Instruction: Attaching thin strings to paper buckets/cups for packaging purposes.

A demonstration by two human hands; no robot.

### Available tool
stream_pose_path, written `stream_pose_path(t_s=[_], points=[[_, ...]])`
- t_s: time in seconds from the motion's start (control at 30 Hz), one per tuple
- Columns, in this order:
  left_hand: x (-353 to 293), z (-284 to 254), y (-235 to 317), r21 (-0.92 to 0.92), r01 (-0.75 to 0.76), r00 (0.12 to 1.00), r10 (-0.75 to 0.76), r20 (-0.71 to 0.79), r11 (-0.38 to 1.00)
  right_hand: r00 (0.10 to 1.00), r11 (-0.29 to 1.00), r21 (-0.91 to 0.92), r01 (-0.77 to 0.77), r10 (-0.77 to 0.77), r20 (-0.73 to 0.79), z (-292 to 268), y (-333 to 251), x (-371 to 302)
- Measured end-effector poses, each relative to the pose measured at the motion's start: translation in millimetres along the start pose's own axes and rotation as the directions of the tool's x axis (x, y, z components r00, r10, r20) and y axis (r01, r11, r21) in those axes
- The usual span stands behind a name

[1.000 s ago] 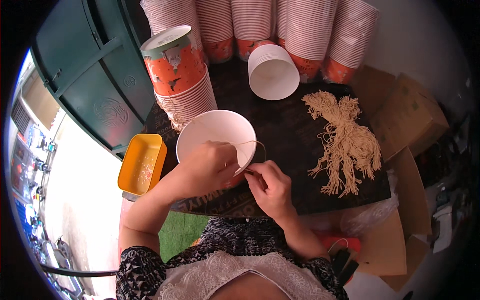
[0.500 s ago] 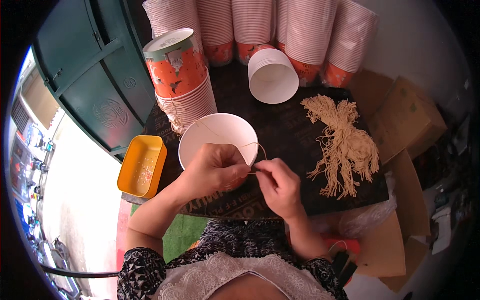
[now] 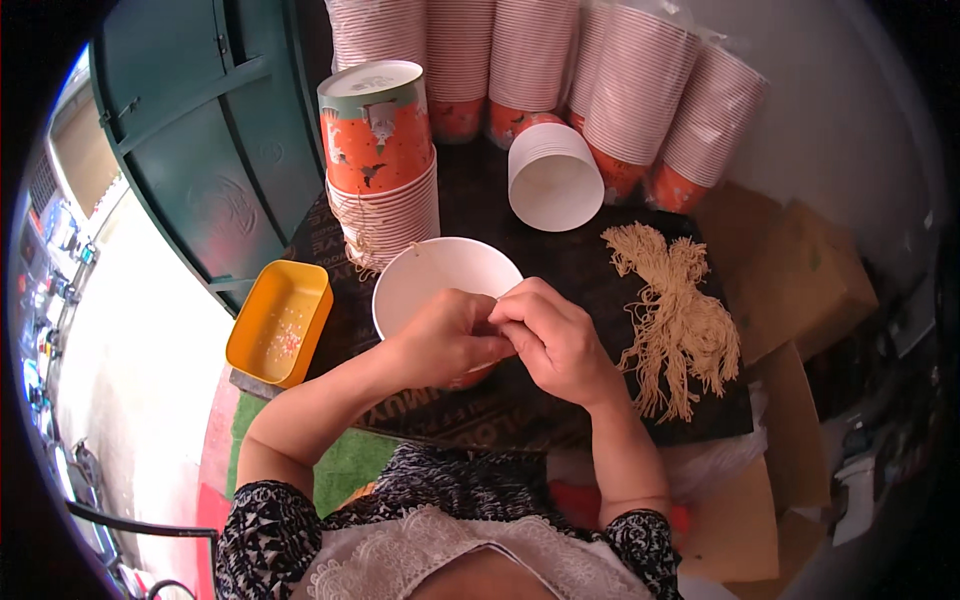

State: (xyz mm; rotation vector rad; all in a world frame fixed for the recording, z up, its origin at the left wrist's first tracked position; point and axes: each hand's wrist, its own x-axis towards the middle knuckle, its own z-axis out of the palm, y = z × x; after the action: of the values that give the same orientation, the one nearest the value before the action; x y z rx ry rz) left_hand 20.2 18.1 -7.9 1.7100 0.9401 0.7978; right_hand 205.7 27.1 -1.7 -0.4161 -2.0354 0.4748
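Head view: hands (image 3: 553, 335) now meet at bucket (image 3: 435, 268).

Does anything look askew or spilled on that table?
The short nest of white-rimmed paper buckets lies on its side, while the tall plastic-wrapped bucket stacks behind it stand on end. No spill shows.
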Motion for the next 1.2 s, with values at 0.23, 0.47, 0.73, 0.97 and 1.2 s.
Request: stream_pose_path(t_s=[0.23,0.47,0.73,0.97,1.2], points=[[4,-9,1,-0.052,0.053,0.998,-0.054,-0.016,0.997,0.991,0.957,-0.289,0.035,0.005,0.137,-22,10,-17],[10,-12,-4,-0.105,0.086,0.995,-0.081,0.050,0.991,0.996,0.967,-0.239,-0.093,0.088,-0.033,-5,4,-25],[17,-11,-2,-0.127,0.093,0.994,-0.085,0.061,0.988,0.992,0.964,-0.240,-0.117,0.102,-0.074,2,13,-30],[23,-14,-8,-0.125,0.072,0.996,-0.066,0.053,0.990,0.983,0.968,-0.203,-0.147,0.120,-0.142,12,6,-36],[21,-12,0,0.038,0.077,0.996,-0.079,0.046,0.996,0.978,0.947,-0.285,-0.146,0.094,-0.188,10,23,-31]])
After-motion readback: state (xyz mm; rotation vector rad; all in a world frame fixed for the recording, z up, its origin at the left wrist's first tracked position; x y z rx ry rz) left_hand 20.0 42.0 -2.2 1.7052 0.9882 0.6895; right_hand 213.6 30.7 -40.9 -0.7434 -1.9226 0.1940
